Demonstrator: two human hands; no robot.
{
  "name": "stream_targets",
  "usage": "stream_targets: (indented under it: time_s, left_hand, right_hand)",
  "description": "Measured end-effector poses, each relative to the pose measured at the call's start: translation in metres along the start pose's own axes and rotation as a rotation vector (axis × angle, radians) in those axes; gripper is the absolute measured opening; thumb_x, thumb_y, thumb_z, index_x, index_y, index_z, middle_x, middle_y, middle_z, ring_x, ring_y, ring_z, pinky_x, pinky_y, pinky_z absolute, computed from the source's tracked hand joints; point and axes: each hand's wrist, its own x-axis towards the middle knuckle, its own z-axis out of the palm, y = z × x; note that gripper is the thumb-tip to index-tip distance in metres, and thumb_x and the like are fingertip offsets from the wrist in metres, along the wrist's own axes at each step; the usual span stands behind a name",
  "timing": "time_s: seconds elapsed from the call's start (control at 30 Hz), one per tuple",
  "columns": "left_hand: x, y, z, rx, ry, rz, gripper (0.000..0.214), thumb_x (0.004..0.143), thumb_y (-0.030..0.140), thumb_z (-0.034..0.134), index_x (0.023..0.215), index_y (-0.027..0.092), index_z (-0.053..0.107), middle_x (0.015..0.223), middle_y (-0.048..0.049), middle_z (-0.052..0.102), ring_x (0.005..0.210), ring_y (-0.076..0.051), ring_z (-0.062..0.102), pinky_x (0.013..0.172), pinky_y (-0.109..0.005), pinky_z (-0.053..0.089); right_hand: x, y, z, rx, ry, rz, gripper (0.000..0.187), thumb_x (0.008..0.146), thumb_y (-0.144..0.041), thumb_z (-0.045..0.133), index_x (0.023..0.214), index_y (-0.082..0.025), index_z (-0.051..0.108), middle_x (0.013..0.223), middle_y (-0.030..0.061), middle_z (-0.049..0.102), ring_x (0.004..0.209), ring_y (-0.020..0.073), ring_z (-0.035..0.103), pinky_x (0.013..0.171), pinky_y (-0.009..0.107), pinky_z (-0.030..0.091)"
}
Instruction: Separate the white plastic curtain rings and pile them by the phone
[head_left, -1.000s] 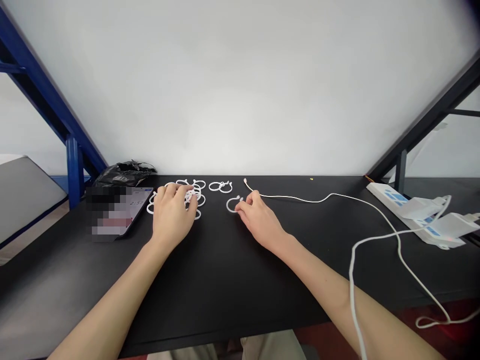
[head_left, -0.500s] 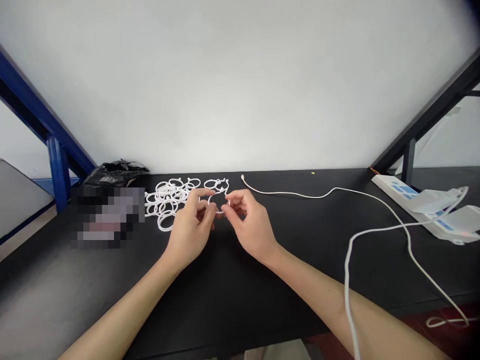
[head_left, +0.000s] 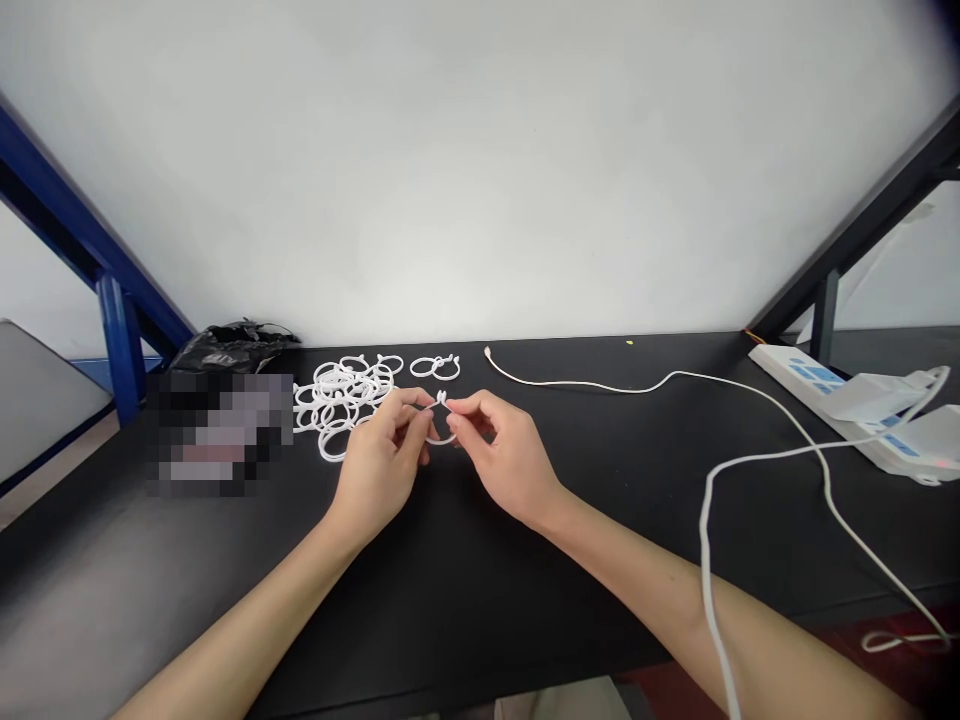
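Observation:
A white ring with small knobbed ends, like a shower curtain ring [head_left: 442, 442], is held up between my two hands just above the table. My left hand [head_left: 384, 450] pinches its left side between thumb and fingers. On the opposite side, my right hand [head_left: 508, 455] grips it the same way. The two knobs stand side by side at the top of the ring, between my fingertips. Left of my left hand lies a loose pile of similar white rings [head_left: 334, 412]. Two more rings [head_left: 447, 376] lie behind my hands, overlapping each other.
A white cable [head_left: 592, 384] runs across the black table [head_left: 600, 560] to a white power strip [head_left: 847, 400] at the right, passing over my right forearm. At the left are a black plastic bag [head_left: 229, 345] and a blurred-out item [head_left: 221, 430]. Blue frame bars [head_left: 116, 310] rise at the left.
My hands and the ring have come slightly lower and nearer. The ring's knobbed ends now show close together between my fingertips. The pile and the two rings behind stay put.

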Motion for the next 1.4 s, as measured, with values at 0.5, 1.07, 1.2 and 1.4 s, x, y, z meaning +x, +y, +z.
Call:
stream_targets:
  time_s: [0.5, 1.07, 1.2, 1.4]
  left_hand:
    - [0.017, -0.002, -0.018, 0.329, 0.197, 0.053, 0.024, 0.093, 0.038, 0.043, 0.108, 0.024, 0.056, 0.076, 0.0018, 0.068, 0.065, -0.016, 0.061, 0.065, -0.028, 0.044]
    - [0.035, -0.048, -0.044, 0.74, 0.351, 0.12, 0.024, 0.092, 0.036, 0.043, 0.086, 0.02, 0.06, 0.093, -0.0096, 0.066, 0.093, -0.03, 0.052, 0.086, -0.043, 0.042]
    - [0.027, -0.035, -0.029, 0.664, 0.216, 0.255, 0.022, 0.093, 0.03, 0.043, 0.086, 0.02, 0.061, 0.09, -0.0076, 0.068, 0.091, -0.027, 0.052, 0.084, -0.04, 0.043]
    - [0.016, -0.024, -0.005, 0.68, 0.079, 0.448, 0.024, 0.094, 0.028, 0.047, 0.106, 0.017, 0.064, 0.101, -0.009, 0.067, 0.098, -0.026, 0.053, 0.09, -0.04, 0.043]
  right_hand:
    - [0.012, 0.017, -0.007, -0.257, -0.069, -0.041, 0.024, 0.096, -0.029, 0.047, 0.113, -0.023, 0.063, 0.104, 0.0036, 0.07, 0.096, 0.0175, 0.064, 0.087, 0.035, 0.051]
    - [0.06, 0.034, 0.007, -0.95, -0.298, 0.055, 0.02, 0.099, -0.034, 0.044, 0.103, -0.02, 0.059, 0.099, 0.0079, 0.063, 0.08, 0.0206, 0.066, 0.064, 0.03, 0.046]
    - [0.038, 0.026, -0.007, -0.921, -0.296, 0.01, 0.016, 0.099, -0.032, 0.046, 0.096, -0.022, 0.059, 0.092, 0.0041, 0.061, 0.077, 0.0174, 0.063, 0.06, 0.026, 0.041]
    - [0.013, 0.022, -0.02, -0.771, -0.285, -0.159, 0.014, 0.099, -0.03, 0.047, 0.095, -0.023, 0.059, 0.09, 0.0004, 0.056, 0.078, 0.013, 0.058, 0.064, 0.024, 0.041]
